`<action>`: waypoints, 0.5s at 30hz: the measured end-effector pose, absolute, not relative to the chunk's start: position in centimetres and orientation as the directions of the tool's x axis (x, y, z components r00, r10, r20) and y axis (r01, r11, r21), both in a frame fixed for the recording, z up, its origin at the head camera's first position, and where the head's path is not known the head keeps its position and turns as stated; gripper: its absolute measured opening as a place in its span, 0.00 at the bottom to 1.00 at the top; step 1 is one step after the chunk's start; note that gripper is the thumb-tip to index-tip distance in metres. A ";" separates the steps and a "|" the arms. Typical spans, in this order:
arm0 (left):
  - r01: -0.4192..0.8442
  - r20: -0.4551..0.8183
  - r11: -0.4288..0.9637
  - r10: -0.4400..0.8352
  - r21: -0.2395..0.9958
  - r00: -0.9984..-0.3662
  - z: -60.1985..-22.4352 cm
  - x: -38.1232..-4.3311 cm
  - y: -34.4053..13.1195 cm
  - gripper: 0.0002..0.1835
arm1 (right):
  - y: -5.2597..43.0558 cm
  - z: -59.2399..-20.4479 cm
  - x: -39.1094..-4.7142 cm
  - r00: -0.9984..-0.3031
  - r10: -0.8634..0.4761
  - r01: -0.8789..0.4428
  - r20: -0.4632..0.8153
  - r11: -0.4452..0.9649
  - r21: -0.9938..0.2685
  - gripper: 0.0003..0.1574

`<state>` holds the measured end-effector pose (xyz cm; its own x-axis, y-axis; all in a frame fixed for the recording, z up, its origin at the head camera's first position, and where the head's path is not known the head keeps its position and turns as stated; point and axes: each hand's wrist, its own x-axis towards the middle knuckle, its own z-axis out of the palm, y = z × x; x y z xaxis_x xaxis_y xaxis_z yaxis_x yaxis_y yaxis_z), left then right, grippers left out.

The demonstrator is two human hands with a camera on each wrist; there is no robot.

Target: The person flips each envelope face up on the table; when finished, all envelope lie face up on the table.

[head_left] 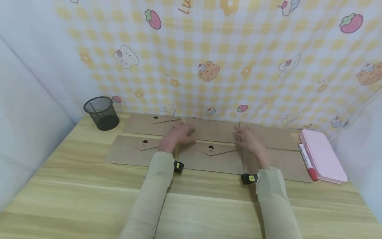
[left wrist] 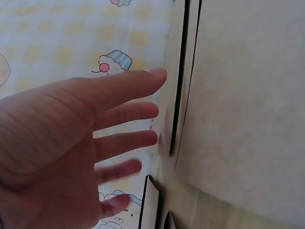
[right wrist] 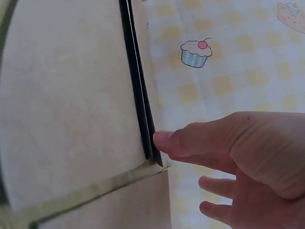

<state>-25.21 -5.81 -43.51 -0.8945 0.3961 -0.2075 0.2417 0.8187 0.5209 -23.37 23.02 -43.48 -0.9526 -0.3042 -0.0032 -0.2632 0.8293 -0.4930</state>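
Note:
Brown kraft envelopes with a small hat-and-moustache print lie in two rows on the wooden table. My left hand [head_left: 178, 134] is over the left end of the middle back envelope [head_left: 213, 129], its fingers spread and fairly straight in the left wrist view. My right hand [head_left: 250, 142] is at that envelope's other end. In the right wrist view, the right thumb [right wrist: 164, 139] comes up to an envelope's dark edge; whether it touches cannot be told. Nearer me lies the middle front envelope [head_left: 212, 162], its pointed flap facing up. Each hand partly covers neighbouring envelopes.
A black mesh pen cup [head_left: 102, 114] stands at the back left. On the right are a pink case [head_left: 323, 156] and a red-capped white marker [head_left: 307, 161]. A yellow checked cloth [head_left: 185, 49] hangs right behind the back row of envelopes.

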 end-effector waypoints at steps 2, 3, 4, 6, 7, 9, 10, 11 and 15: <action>0.240 -0.200 0.818 0.392 0.523 -0.898 -43.6 -25.3 -5.6 0.31 | 23.0 -43.7 -23.4 -0.954 -0.298 -0.266 0.011 0.835 -0.481 0.32; 0.232 -0.201 0.817 0.385 0.527 -0.901 -43.6 -25.4 -5.6 0.31 | 23.0 -43.8 -23.4 -0.955 -0.297 -0.270 0.018 0.839 -0.473 0.30; 0.225 -0.198 0.819 0.377 0.528 -0.905 -43.7 -25.4 -5.5 0.31 | 23.0 -44.0 -23.5 -0.955 -0.295 -0.272 0.023 0.845 -0.461 0.29; 0.218 -0.191 0.824 0.363 0.524 -0.912 -43.8 -25.4 -5.4 0.29 | 22.9 -44.3 -23.6 -0.956 -0.293 -0.276 0.030 0.858 -0.434 0.25; 0.212 -0.186 0.824 0.354 0.525 -0.916 -43.8 -25.4 -5.4 0.27 | 22.9 -44.4 -23.7 -0.955 -0.294 -0.280 0.032 0.862 -0.422 0.24; 0.206 -0.176 0.827 0.342 0.523 -0.923 -43.9 -25.5 -5.4 0.25 | 22.8 -44.6 -23.8 -0.954 -0.299 -0.286 0.035 0.866 -0.410 0.22; 0.206 -0.170 0.828 0.337 0.522 -0.926 -43.9 -25.5 -5.3 0.24 | 22.8 -44.6 -23.8 -0.954 -0.299 -0.287 0.036 0.867 -0.407 0.20; 0.209 -0.164 0.828 0.337 0.520 -0.927 -43.9 -25.5 -5.3 0.23 | 22.8 -44.6 -23.9 -0.951 -0.306 -0.295 0.039 0.863 -0.411 0.19; 0.218 -0.150 0.831 0.336 0.511 -0.930 -43.9 -25.6 -5.2 0.23 | 23.1 -44.5 -23.9 -0.944 -0.325 -0.313 0.052 0.836 -0.450 0.13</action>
<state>-25.62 -5.24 -43.89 -0.9299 0.3359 -0.1498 0.2178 0.8312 0.5115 -23.92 23.10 -44.50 -0.9442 -0.3252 0.0520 -0.3128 0.8364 -0.4501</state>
